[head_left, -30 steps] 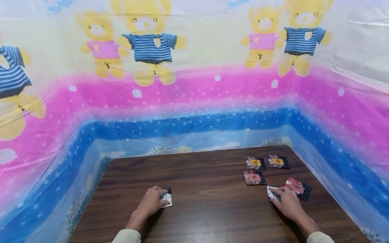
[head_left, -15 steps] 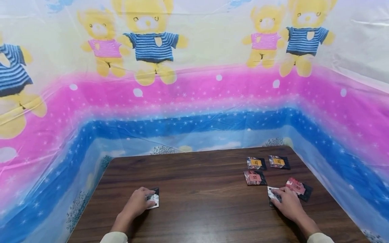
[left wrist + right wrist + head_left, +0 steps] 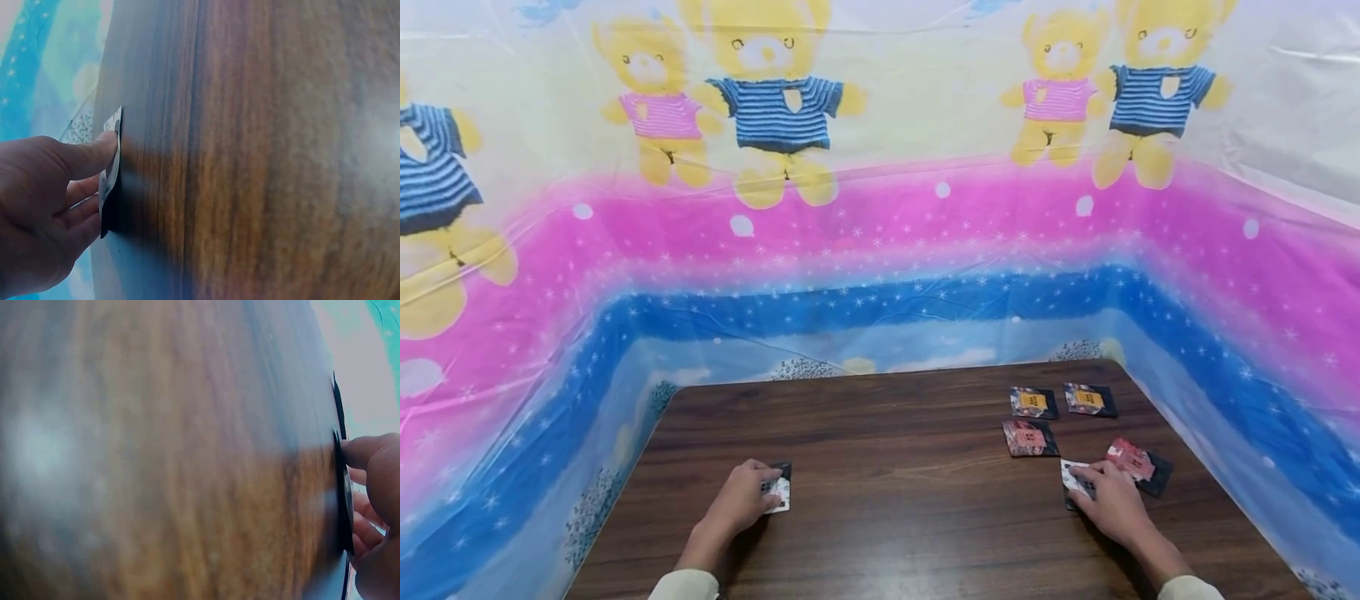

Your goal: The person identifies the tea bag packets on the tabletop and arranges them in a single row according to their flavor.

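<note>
On the left part of the dark wooden table, my left hand (image 3: 739, 498) grips a small flat black-and-white sachet (image 3: 785, 477) between thumb and fingers. Seen from the left wrist, the sachet (image 3: 111, 178) is slightly bent, the thumb on one end and the fingers along its face. At the right, my right hand (image 3: 1114, 502) holds a similar black-and-white sachet (image 3: 1072, 468) lying flat, its lower part covered by the fingers. From the right wrist this sachet (image 3: 343, 506) shows as a thin dark edge close to the wood. A red-and-black sachet (image 3: 1142, 468) lies just beyond that hand.
Farther back on the table (image 3: 895, 450) lie another red-and-black sachet (image 3: 1028, 439) and two yellow-and-black ones, a nearer-to-centre yellow sachet (image 3: 1033, 403) and a yellow sachet (image 3: 1092, 401) to its right. A bear-print cloth (image 3: 865, 250) hangs around the table's edges.
My left hand has slid to the left with its sachet, mostly in the first half second, then stays nearly in place. The right hand and the other sachets have not moved.
</note>
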Available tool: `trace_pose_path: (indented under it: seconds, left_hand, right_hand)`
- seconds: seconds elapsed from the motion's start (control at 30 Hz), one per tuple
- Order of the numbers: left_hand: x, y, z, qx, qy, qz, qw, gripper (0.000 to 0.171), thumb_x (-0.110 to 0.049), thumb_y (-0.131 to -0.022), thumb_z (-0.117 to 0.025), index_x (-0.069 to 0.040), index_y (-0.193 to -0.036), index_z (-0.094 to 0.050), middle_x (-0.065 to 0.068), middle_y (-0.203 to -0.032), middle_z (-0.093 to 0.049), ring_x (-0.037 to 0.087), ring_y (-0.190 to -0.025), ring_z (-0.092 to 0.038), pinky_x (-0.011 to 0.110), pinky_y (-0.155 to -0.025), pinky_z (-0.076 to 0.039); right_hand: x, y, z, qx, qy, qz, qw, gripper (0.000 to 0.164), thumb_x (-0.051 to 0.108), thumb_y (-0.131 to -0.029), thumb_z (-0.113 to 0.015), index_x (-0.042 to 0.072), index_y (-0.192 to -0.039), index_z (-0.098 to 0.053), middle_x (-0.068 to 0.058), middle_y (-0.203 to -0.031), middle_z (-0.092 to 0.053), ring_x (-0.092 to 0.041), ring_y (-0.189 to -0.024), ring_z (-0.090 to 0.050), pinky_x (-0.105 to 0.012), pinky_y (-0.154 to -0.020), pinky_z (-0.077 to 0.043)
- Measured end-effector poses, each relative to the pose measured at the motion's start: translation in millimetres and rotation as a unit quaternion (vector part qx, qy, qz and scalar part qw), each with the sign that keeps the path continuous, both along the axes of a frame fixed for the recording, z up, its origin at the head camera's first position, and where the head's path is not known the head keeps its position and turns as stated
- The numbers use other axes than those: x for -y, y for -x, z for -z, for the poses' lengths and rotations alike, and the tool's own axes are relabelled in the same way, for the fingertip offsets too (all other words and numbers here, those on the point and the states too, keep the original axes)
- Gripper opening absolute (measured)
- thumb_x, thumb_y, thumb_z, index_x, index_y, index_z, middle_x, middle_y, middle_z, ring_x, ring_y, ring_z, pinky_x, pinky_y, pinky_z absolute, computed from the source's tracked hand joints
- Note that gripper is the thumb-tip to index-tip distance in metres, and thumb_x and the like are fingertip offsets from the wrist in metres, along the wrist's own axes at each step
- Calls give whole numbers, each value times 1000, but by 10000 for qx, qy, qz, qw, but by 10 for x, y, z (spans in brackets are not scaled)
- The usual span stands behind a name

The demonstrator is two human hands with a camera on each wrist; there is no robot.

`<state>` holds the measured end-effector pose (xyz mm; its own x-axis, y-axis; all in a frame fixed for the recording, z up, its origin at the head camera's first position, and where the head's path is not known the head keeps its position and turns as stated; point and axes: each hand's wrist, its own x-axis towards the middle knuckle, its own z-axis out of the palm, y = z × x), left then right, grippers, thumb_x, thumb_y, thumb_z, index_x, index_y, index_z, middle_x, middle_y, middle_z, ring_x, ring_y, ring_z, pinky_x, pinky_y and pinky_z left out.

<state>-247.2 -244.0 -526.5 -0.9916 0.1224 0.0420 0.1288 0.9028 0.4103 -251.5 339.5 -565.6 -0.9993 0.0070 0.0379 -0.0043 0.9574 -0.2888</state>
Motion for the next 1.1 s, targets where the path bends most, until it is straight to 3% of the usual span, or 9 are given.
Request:
trace_pose_path:
  seconds: [0.43,0.8,1.1]
  left_hand:
    - [21,-2,54,13,-69,-72,9999,41,-13,-85,-82,-5,-124,-73,16,-117,-65,35,-112,-61,55,-98,-51]
    - [41,-2,24,97,-116,-29,9999,43,-13,-84,-83,-6,-125,-73,15,-118,-64,36,-114,-60,56,-100,-49]
    - [51,-12,20,30,-149,12,9999,42,-11,-83,-83,-5,-124,-73,16,-117,-64,38,-115,-60,57,-100,-49]
  right_hand:
    - [73,30,27,105,76,-27,9999,47,31,-91,-74,8,-131,-68,-25,-122,-60,-39,-104,-56,-58,-88,-45]
    - [219,49,10,40,81,-183,9998,46,30,-90,-74,10,-131,-69,-23,-122,-60,-35,-100,-55,-51,-82,-44]
    - [355,76,-17,-17,68,-385,9992,44,30,-91,-75,11,-130,-70,-21,-123,-60,-35,-102,-56,-51,-83,-45]
